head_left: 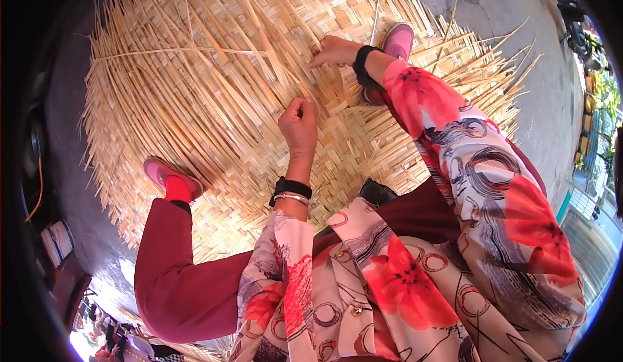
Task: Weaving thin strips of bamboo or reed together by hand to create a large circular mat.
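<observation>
A large mat of pale bamboo strips point(370, 148) spreads under me, tightly woven in the near part, with loose strips point(175, 102) lying side by side at the left. My left hand point(298, 127) is closed low over the mat's middle, thumb against curled fingers; what it grips, if anything, is hidden. Farther off and a little to the right, my right hand point(337, 52) bends its fingers down in a pinch at a bamboo strip among the raised strip ends point(276, 63). Black bands circle both wrists, and a bracelet point(291, 198) sits on the left one.
My pink shoes point(172, 172) point(398, 41) rest on the mat, left and far right. Long strip ends stick out over the grey floor point(545, 83) at the right. A motorbike point(564, 5) stands at the far right, and planters point(589, 115) line the right rim.
</observation>
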The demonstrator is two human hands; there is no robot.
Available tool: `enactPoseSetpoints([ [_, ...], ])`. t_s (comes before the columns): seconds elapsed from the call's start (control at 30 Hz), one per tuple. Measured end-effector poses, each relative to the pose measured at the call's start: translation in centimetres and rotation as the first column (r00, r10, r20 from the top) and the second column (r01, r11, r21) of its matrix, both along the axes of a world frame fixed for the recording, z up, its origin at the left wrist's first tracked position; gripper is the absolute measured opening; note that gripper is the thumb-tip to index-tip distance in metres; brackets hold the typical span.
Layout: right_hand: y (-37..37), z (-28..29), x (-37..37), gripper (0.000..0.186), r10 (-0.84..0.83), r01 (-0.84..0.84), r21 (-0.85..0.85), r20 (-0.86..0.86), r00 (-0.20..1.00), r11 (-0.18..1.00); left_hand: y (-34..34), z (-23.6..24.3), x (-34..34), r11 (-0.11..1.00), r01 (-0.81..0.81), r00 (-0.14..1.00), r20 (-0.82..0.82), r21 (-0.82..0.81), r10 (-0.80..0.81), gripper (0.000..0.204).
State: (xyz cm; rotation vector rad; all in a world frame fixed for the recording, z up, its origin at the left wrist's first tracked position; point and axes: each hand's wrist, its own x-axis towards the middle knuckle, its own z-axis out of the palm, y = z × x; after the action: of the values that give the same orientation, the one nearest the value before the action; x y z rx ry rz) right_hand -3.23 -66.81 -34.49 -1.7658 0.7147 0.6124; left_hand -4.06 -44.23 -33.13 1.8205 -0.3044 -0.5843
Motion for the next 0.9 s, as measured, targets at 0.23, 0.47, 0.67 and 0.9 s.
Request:
enactPoseSetpoints([
  [0.23, -0.5, 2.0, -2.0, 0.035, -0.093, 0.083, 0.120, 0.083, 0.992, 0.989, -2.3, -1.7, 0.5, 0.999, 0.032, 0.998, -0.057, -0.002, -0.032, 0.018],
  [0.47, -0.1, 9.0, -0.7, 0.036, 0.101, -0.186, 0.294, 0.280, 0.955, 0.937, -4.6, -6.3, 2.1, 0.917, 0.332, 0.840, 0.372, 0.221, -0.394, 0.014],
  [0.67, -0.3, 8.0, -3.5, 0.017, 0.924, -0.696, -0.664, -0.020, 0.383, 0.274, -3.8, -3.4, 2.5, 0.784, 0.619, 0.720, -0.363, -0.049, -0.592, 0.017],
  [0.9, -1.8, 3.0, -6.9, 0.012, 0.725, -0.626, -0.615, -0.123, 0.677, 0.480, 1.5, -2.1, -1.6, 0.950, 0.027, 0.935, 0.329, 0.311, -0.134, 0.046],
])
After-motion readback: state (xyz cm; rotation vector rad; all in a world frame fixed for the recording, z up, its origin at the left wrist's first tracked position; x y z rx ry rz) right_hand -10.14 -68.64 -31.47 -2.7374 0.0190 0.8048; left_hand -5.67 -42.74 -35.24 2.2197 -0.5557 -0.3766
